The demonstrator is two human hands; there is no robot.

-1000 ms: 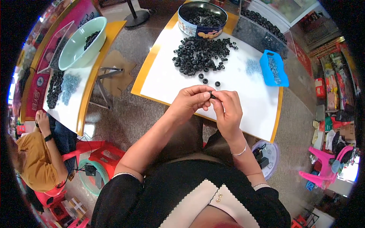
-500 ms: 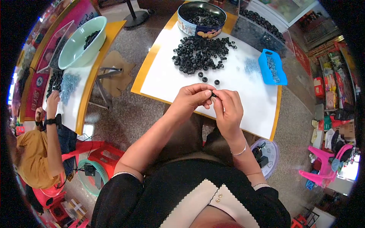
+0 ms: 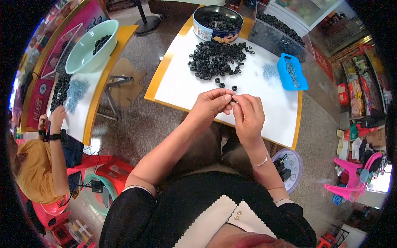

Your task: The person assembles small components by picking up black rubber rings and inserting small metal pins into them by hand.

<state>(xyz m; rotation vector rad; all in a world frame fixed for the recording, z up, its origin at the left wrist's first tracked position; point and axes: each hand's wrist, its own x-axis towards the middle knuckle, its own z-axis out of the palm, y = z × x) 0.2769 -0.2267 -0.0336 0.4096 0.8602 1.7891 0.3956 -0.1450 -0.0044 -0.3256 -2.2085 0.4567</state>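
At the far left, a co-worker [image 3: 39,167] in a mustard-coloured shirt has one hand [image 3: 57,116] at the near end of a heap of small black parts [image 3: 60,91]; what that hand holds cannot be told. A mound of clear pieces [image 3: 77,94] lies directly to the right of this heap on the left desk [image 3: 85,110]. A mint-green basin [image 3: 82,57], holding more black parts, stands beyond both.

At centre, the left hand [image 3: 210,106] is positioned over the near edge of the main desk [image 3: 269,118], fingers curled, thumb and forefinger closed on a small black part [image 3: 234,99]. The part is located between the two hands, mostly covered by the fingertips; its exact shape cannot be told. A pile of black rings [image 3: 213,60] occupies the desk beyond the hands, with a round tin [image 3: 206,34] of black parts behind it. Three loose rings [image 3: 222,85] lie between pile and hands. The right hand [image 3: 250,118] pinches the same part from the right, thumb and forefinger nearly together. Farther right, scattered clear pieces [image 3: 270,71] lie beside a blue tray [image 3: 283,78] containing similar pieces; a transparent bin [image 3: 264,39] of black parts stands behind.
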